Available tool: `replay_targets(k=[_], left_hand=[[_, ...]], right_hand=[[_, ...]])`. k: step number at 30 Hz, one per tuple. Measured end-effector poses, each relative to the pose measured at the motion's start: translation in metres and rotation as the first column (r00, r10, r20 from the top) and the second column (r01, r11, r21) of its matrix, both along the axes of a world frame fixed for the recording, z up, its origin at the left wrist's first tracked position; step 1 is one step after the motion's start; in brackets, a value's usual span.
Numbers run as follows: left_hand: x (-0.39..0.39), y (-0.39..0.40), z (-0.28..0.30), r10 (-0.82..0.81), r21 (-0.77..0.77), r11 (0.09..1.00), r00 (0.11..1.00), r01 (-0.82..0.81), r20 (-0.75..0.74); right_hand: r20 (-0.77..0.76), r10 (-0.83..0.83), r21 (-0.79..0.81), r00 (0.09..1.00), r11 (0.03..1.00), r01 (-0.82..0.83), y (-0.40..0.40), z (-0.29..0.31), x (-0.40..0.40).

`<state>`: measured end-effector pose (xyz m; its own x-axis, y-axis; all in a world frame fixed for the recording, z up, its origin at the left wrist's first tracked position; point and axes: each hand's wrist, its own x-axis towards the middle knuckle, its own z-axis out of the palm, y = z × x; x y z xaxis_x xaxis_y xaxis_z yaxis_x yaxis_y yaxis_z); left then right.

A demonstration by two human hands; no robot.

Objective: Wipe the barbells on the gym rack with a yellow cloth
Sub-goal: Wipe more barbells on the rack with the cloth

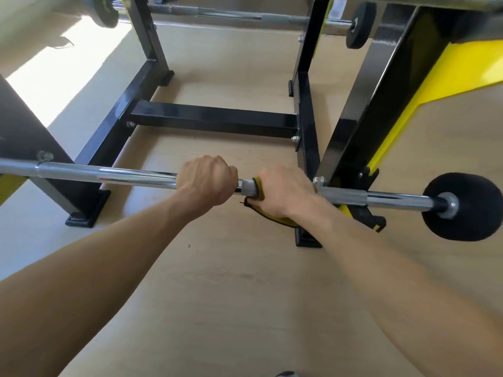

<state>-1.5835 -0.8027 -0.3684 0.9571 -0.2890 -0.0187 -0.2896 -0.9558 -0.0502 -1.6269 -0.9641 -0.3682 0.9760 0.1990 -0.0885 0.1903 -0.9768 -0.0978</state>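
Note:
A chrome barbell (109, 174) lies across the low hooks of the black and yellow rack (362, 110), with a black round weight (462, 206) on its right end. My left hand (206, 180) grips the bar bare near its middle. Just to the right, my right hand (285, 191) is closed around the bar with the yellow cloth (268, 213) wrapped under the palm; a dark-edged corner of the cloth hangs below the bar. A second barbell (231, 13) rests higher up at the far side of the rack.
The rack's black cross beam (215, 122) and feet stand on the light wooden floor (245, 295). A yellow side plate (449, 74) is at the right. A black weight (359, 24) ends the far bar. Sunlight falls on the floor at the left.

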Motion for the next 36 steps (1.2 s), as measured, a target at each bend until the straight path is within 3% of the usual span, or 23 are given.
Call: replay_targets(k=[2, 5, 11, 14, 23, 25, 29, 34, 36], left_hand=[[-0.004, 0.002, 0.002, -0.081, 0.096, 0.992, 0.997, 0.079, 0.014], [-0.004, 0.004, 0.001, -0.107, 0.107, 0.989, 0.994, 0.106, 0.006], [-0.005, 0.004, -0.002, -0.092, 0.081, 0.993, 0.996, 0.091, 0.007], [0.003, 0.002, -0.002, -0.049, 0.066, 0.997, 0.999, 0.05, -0.02], [0.011, 0.003, -0.012, -0.016, 0.094, 0.995, 1.0, 0.018, -0.02], [0.011, 0.003, -0.013, 0.021, 0.061, 0.998, 0.999, -0.019, -0.026], [0.008, 0.005, -0.009, -0.077, 0.128, 0.989, 0.997, 0.079, -0.023], [0.007, 0.005, -0.009, -0.073, 0.096, 0.993, 0.997, 0.074, -0.019], [0.008, 0.006, -0.011, -0.057, 0.085, 0.995, 0.998, 0.059, -0.02]], right_hand=[[0.075, 0.009, 0.001, 0.997, 1.0, -0.009, 0.011, -0.007, -0.003], [0.157, 0.07, 0.028, 0.985, 0.997, -0.075, -0.017, -0.007, -0.018], [-0.008, -0.045, -0.079, 0.999, 0.996, 0.045, -0.096, 0.007, -0.036], [-0.038, -0.075, -0.127, 0.996, 0.989, 0.07, -0.085, 0.009, -0.027], [0.061, 0.118, -0.204, 0.991, 0.974, -0.103, -0.025, 0.007, -0.004], [0.057, 0.1, -0.152, 0.993, 0.984, -0.09, -0.024, 0.005, -0.005], [0.051, 0.032, 0.046, 0.998, 0.998, -0.035, -0.035, 0.004, -0.017], [0.051, -0.016, -0.047, 0.999, 0.999, 0.018, -0.083, 0.01, -0.044], [0.096, -0.058, 0.136, 0.994, 0.99, 0.044, -0.092, 0.017, -0.052]])
